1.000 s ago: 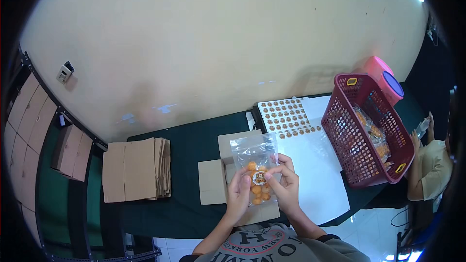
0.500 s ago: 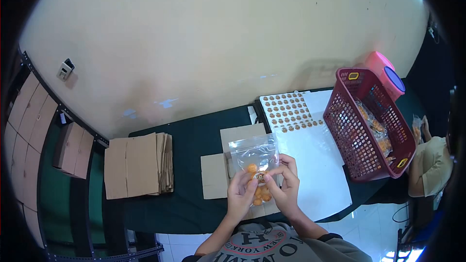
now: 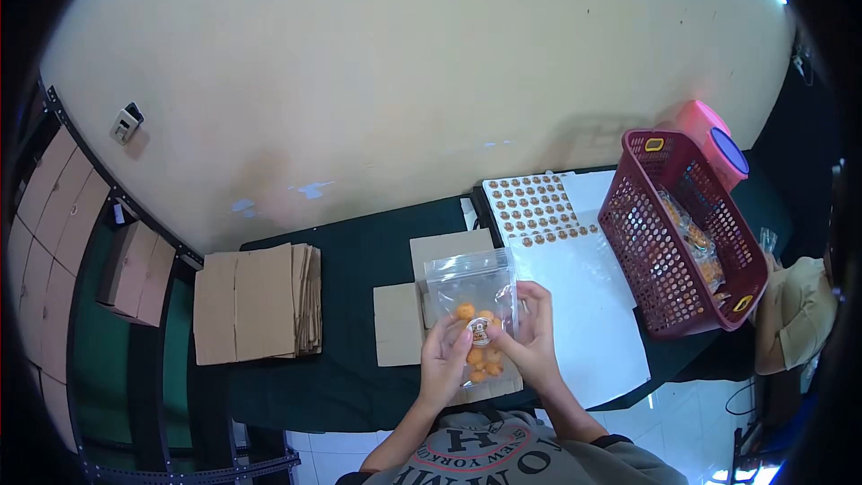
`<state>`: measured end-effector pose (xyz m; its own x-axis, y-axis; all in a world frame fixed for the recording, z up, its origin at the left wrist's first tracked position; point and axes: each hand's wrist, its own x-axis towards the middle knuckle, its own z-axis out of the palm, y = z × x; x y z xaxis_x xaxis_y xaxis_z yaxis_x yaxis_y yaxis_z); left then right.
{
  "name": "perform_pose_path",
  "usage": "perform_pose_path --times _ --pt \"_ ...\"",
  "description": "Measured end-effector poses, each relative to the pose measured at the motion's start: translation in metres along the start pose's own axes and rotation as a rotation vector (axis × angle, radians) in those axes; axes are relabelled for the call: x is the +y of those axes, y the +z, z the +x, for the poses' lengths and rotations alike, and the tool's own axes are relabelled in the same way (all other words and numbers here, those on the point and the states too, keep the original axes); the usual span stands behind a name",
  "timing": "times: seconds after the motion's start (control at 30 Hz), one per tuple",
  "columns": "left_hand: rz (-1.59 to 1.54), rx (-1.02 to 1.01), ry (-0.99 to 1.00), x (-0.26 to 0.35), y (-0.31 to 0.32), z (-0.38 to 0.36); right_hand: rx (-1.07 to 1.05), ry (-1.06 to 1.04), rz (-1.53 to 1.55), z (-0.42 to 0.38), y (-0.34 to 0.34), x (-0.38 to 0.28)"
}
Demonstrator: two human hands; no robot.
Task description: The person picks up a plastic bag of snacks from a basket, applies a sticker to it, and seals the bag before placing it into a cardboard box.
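Note:
A clear zip bag (image 3: 469,271) with several round orange snack balls (image 3: 486,361) in its lower part is held up in front of me. On its front sits a round sticker (image 3: 480,331). My left hand (image 3: 444,361) grips the bag's left side, thumb at the sticker's left edge. From the right, my right hand (image 3: 533,341) holds the other side, its thumb against the sticker and its fingers partly behind the bag. Below the bag lies flat cardboard (image 3: 396,328) on the dark green cloth.
Sheets of round stickers (image 3: 532,202) lie on a white board (image 3: 588,323) at right. Beyond stands a maroon basket (image 3: 664,242) with filled bags, near pink tubs (image 3: 718,148). Stacked cardboard (image 3: 256,305) is at left. Another person's sleeve (image 3: 799,310) shows far right.
My right hand's fingers have opened out from the sticker toward the bag's right edge, while its thumb stays on the sticker. The other person's bag at far right has shifted lower.

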<state>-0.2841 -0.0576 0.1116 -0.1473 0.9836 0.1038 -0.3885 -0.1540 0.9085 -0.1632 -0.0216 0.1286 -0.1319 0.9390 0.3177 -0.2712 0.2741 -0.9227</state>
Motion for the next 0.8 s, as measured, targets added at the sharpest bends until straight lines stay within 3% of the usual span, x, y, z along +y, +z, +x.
perform_pose_path --times 0.07,0.3,0.37,0.4,0.47,0.57,0.8 --pt "-0.028 0.044 -0.008 -0.005 -0.001 0.000 -0.114 0.152 0.066 0.002 -0.001 -0.004" --pt "-0.060 0.068 -0.031 -0.003 -0.004 0.002 -0.222 0.126 -0.087 0.000 -0.004 0.006" --pt "0.142 -0.039 0.152 -0.012 -0.013 0.006 -0.242 0.149 -0.181 0.000 -0.007 0.004" --pt "0.143 -0.036 0.152 -0.008 -0.016 0.006 -0.244 0.150 -0.180 0.000 -0.007 0.005" --pt "0.144 -0.090 -0.019 0.006 -0.021 0.008 -0.287 0.221 -0.109 0.002 -0.008 0.008" --pt "0.140 -0.051 -0.042 0.006 -0.028 0.011 -0.268 0.346 0.143 0.003 0.000 0.000" --pt "0.077 0.052 0.022 -0.002 -0.029 0.014 -0.336 0.219 -0.117 0.008 0.000 0.008"
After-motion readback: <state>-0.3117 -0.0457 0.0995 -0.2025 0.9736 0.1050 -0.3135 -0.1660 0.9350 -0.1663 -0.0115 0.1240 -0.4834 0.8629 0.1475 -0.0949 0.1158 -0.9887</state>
